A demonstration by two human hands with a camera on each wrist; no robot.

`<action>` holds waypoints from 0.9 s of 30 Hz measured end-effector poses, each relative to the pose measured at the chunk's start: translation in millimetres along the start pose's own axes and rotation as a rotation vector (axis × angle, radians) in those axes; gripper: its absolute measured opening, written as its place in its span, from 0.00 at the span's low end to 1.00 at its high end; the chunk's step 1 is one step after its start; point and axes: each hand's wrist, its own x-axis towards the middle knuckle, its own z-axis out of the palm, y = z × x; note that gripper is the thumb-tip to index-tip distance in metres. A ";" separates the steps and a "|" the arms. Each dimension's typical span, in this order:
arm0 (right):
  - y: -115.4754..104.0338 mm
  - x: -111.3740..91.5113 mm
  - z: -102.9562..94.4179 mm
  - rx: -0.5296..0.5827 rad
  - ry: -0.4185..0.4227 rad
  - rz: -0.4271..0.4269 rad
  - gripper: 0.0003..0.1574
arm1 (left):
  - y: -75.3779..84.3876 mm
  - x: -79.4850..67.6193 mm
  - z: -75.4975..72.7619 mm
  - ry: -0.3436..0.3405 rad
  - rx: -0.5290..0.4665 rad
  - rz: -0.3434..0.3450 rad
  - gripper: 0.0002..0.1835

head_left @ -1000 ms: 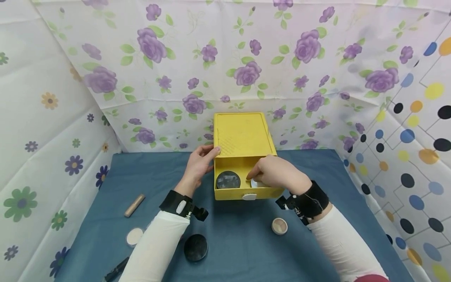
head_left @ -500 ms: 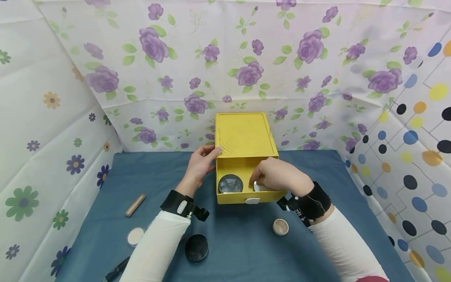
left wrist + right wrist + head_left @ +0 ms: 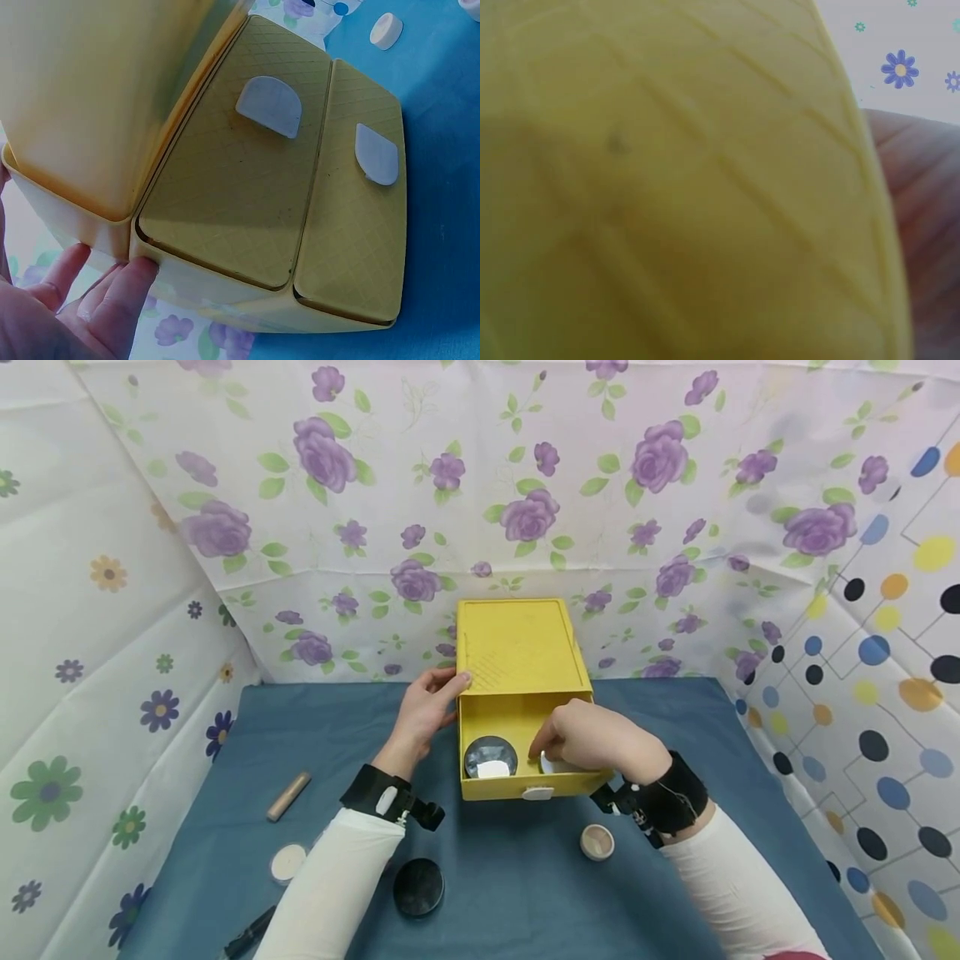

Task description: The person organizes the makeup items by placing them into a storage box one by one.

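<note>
A yellow mini drawer unit (image 3: pixel 521 647) stands against the back cloth, its top drawer (image 3: pixel 498 789) pulled out. My left hand (image 3: pixel 423 714) grips the unit's left side, thumb on the top edge; in the left wrist view, its fingers (image 3: pixel 127 296) touch the casing. Inside the drawer, at the left, lies a dark round case (image 3: pixel 491 756) with a shiny lid. My right hand (image 3: pixel 592 739) reaches into the drawer's right side, fingers curled at a white round container (image 3: pixel 553 766), which the hand partly covers. The drawer's ridged yellow front (image 3: pixel 705 187) fills most of the right wrist view.
On the blue cloth (image 3: pixel 517 893) lie a small round palette (image 3: pixel 597 842), a black round case (image 3: pixel 418 887), a pale round compact (image 3: pixel 287 863), a tan tube (image 3: pixel 288 797) and a dark stick (image 3: pixel 250 933). Two lower drawers (image 3: pixel 225 172) are closed.
The top drawer has slid a little farther out, carrying the dark round case forward. My right hand has moved slightly toward me with it; the left hand keeps its hold.
</note>
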 end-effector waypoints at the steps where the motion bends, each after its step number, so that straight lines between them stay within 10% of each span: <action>1: 0.2 -0.2 0.3 -0.002 0.005 -0.003 0.16 | 0.0 0.2 -0.1 0.002 0.001 0.000 0.36; 27: 5.3 -5.9 3.5 -0.004 0.055 -0.056 0.14 | 1.6 -0.2 1.4 0.011 0.026 -0.001 0.38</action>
